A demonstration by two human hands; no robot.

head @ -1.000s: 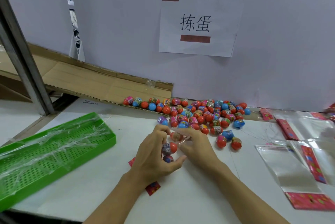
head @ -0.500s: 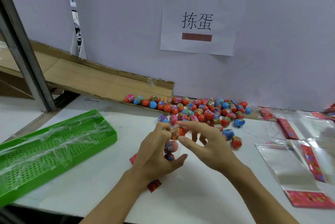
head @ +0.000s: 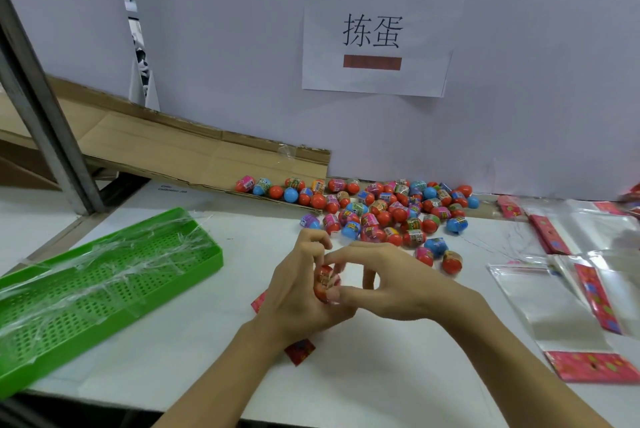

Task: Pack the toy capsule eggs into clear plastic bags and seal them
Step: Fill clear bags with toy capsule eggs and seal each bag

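I am looking from the green tray [head: 104, 275] on the left, lying wrapped in film, toward my hands at the middle. My left hand [head: 298, 292] is curling around the bag with the eggs [head: 325, 283] inside it. My right hand [head: 391, 280] was pushing an egg in a second ago; now its fingers are pulling back and pinching at the bag's mouth, so I judge sealing is starting. The loose egg pile [head: 381, 212] is waiting behind, spare bags [head: 550, 303] lying right.
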